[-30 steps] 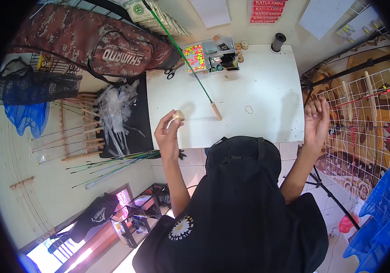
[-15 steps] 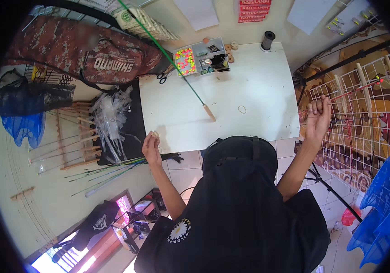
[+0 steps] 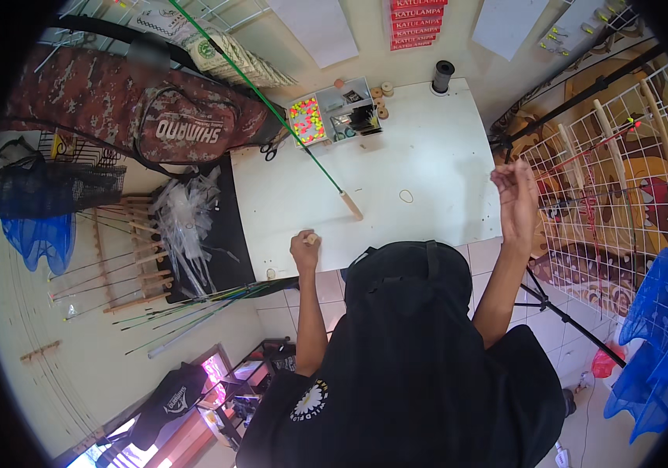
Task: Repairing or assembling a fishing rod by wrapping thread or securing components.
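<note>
Object (image 3: pixel 313 240), small, tan, part-hidden in gripping left hand (image 3: pixel 303 253) — right hand (image 3: pixel 517 203), hold unclear

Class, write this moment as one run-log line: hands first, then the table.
left hand: holding small tan piece | right hand: raised, hold unclear | wooden rod handle: over white table | black spool: on table

white table (image 3: pixel 451 187) in front of me, pale wall (image 3: pixel 34 285) and bright window (image 3: pixel 88 455) on my left, tiled floor (image 3: pixel 329 288) below, wire grid (image 3: pixel 607 160) on my right.
</note>
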`<state>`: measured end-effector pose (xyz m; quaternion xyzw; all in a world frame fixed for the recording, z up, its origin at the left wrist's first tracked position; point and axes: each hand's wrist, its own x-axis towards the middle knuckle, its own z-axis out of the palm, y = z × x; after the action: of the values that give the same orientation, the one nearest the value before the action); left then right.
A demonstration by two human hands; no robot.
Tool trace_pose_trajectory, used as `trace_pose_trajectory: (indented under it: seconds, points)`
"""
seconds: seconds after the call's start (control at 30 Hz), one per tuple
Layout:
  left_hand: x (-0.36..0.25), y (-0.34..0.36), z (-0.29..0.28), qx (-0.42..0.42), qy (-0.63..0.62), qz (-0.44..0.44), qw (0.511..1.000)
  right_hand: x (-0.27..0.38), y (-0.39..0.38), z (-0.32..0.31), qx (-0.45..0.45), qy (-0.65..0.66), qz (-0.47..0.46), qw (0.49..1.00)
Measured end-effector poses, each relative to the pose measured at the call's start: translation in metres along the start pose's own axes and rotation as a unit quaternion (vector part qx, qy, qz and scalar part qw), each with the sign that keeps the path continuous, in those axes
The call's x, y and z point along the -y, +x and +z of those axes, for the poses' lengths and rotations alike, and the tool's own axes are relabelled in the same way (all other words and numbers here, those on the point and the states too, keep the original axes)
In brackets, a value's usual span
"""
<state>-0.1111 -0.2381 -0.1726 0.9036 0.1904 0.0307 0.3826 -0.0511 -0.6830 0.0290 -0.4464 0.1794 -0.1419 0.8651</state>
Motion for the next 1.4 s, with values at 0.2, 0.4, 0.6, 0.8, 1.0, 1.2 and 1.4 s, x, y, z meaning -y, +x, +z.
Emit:
trace_pose_trajectory:
  seconds: [0.2,0.4,0.6,0.8,1.0,1.2,1.4]
  points:
    - [-0.027,-0.003,-0.008,0.058,0.145,0.030,0.987,-0.015,-0.016,0.025,0.069,-0.077,0.021,0.994]
    - [-0.160,-0.015,-0.045,-0.020,-0.101,0.029,0.994,-0.033,-0.036,0.052,0.155,-0.227,0.045,0.960]
    - [-0.238,-0.024,-0.045,0.179,-0.310,0.139,0.923,-0.055,-0.058,0.080,0.306,-0.196,0.083,0.928]
    - [-0.261,-0.026,-0.053,0.259,-0.355,0.151,0.885,-0.055,-0.071,0.092,0.400,-0.161,0.157,0.888]
    - [-0.261,-0.027,-0.056,0.271,-0.350,0.187,0.877,-0.055,-0.071,0.090,0.412,-0.154,0.169,0.882]
    - [-0.254,-0.026,-0.056,0.259,-0.364,0.215,0.868,-0.054,-0.072,0.092,0.434,-0.159,0.180,0.868]
    - [-0.259,-0.030,-0.059,0.230,-0.406,0.170,0.868,-0.055,-0.073,0.090,0.437,-0.114,0.222,0.864]
